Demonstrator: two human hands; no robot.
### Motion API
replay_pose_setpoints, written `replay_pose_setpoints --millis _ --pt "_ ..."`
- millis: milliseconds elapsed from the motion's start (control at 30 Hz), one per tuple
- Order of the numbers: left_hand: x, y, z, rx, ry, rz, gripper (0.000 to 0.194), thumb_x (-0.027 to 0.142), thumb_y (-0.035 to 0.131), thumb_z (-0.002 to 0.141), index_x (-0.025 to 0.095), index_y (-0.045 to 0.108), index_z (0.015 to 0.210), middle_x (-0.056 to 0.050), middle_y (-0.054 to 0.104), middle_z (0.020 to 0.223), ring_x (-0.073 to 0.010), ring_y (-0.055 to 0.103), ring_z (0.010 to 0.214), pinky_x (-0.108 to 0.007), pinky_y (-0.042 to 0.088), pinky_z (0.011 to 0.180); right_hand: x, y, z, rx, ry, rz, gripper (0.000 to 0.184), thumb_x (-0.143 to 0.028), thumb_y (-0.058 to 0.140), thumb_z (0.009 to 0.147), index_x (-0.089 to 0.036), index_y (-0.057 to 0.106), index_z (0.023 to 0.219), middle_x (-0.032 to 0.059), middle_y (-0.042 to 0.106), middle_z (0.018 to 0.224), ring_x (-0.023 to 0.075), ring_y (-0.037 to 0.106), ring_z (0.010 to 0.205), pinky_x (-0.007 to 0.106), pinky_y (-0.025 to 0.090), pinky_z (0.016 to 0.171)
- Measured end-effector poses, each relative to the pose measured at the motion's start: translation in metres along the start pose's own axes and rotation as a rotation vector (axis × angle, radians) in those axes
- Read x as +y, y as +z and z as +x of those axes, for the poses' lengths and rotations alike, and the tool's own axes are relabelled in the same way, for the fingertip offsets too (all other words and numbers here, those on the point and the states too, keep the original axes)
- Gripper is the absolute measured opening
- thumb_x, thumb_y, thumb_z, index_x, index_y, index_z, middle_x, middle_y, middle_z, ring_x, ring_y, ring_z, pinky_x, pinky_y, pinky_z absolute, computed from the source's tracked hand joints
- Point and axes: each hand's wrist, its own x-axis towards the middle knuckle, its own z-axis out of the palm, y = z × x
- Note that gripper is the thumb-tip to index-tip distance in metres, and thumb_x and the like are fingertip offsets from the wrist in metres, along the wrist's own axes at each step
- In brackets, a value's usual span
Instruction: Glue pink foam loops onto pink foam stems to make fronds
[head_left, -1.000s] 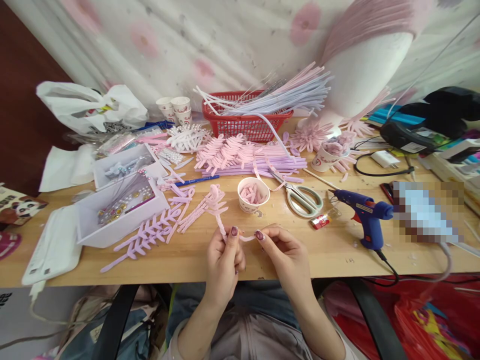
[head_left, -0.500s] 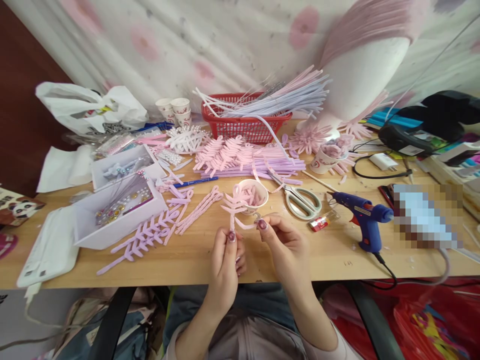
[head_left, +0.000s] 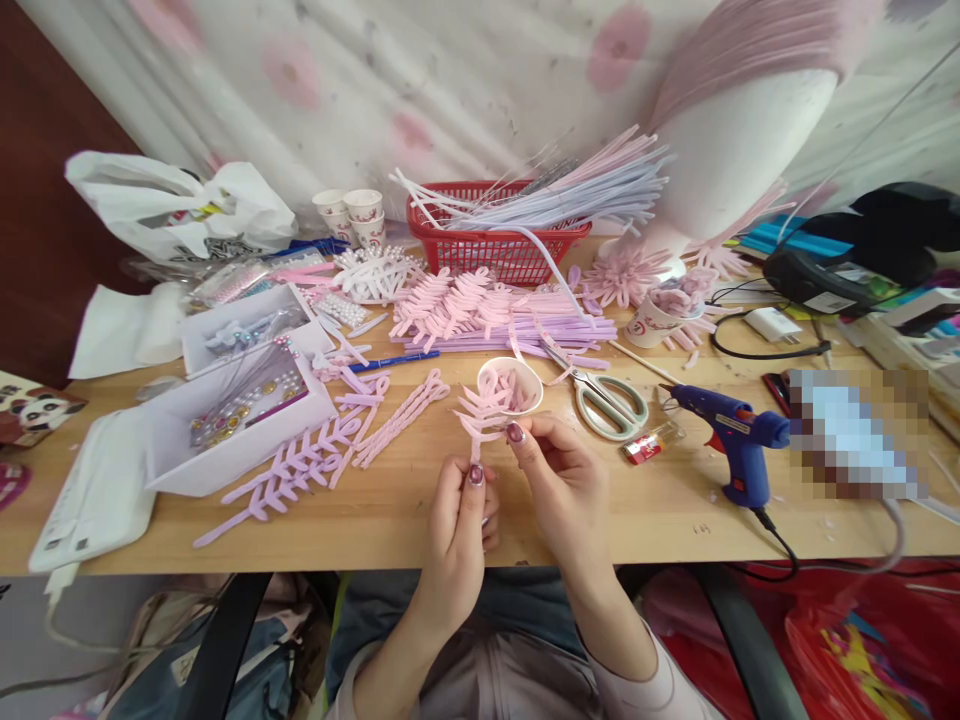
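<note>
My left hand [head_left: 461,525] pinches the lower stem of a pale pink pipe-cleaner leaf sprig [head_left: 481,412], held upright with its leaflets spread above my thumb. My right hand [head_left: 562,485] has thumb and forefinger pressed together at the sprig's right side, on the end of a pink pipe-cleaner piece; the fingertips partly hide it. Just behind the sprig stands a paper cup [head_left: 534,400] of short pink pieces. Pink twisted pipe-cleaner lengths [head_left: 401,420] and lilac leaf sprigs [head_left: 292,470] lie to the left of my hands.
Scissors [head_left: 611,405] and a blue glue gun [head_left: 731,435] lie on the right. White boxes [head_left: 240,440] with beads stand left. Finished pink sprigs [head_left: 450,305] lie before a red basket [head_left: 499,255] of pipe cleaners. A white mannequin head [head_left: 742,150] stands at the back.
My right hand has moved closer to the sprig, bringing the pink piece's end in and up from the right. My left hand and the sprig have shifted slightly right.
</note>
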Motion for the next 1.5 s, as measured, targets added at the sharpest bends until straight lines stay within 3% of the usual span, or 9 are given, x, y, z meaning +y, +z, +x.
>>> replay_pose_setpoints --millis 233,767,1267,1500 --pt "-0.001 -0.004 0.000 -0.046 0.013 0.025 0.039 0.060 0.055 0.091 0.021 0.048 0.086 0.010 0.031 0.060 -0.0052 0.024 0.046 -0.014 0.020 0.042 0.001 -0.001 0.001 -0.007 -0.060 -0.126 0.014 -0.029 0.065 0.090 -0.020 0.066 0.079 -0.0001 0.063 0.076 0.0155 0.057 0.075 0.029 0.043 0.070" --pt "-0.005 -0.007 0.000 -0.097 0.061 0.060 0.035 0.055 0.051 0.095 0.021 0.049 0.087 0.010 0.031 0.060 -0.0063 0.024 0.047 -0.017 0.022 0.043 -0.015 -0.011 0.008 -0.057 -0.201 -0.396 0.015 -0.022 0.065 0.091 -0.020 0.067 0.076 -0.0031 0.064 0.069 0.0107 0.052 0.060 0.023 0.040 0.058" --pt "-0.004 -0.010 0.001 -0.135 0.032 -0.068 0.033 0.052 0.054 0.095 0.021 0.051 0.085 0.011 0.028 0.058 -0.0051 0.018 0.045 -0.015 0.018 0.041 -0.017 -0.015 0.012 -0.125 -0.194 -0.454 0.016 -0.022 0.064 0.091 -0.019 0.068 0.076 -0.0021 0.065 0.069 0.0112 0.053 0.060 0.024 0.039 0.058" --pt "-0.004 -0.009 0.001 -0.107 0.006 -0.080 0.035 0.054 0.056 0.093 0.021 0.051 0.084 0.011 0.028 0.057 -0.0052 0.018 0.044 -0.015 0.017 0.040 -0.016 -0.016 0.011 -0.099 -0.095 -0.380 0.022 -0.034 0.064 0.091 -0.019 0.067 0.074 -0.0006 0.065 0.066 0.0134 0.054 0.060 0.027 0.042 0.058"
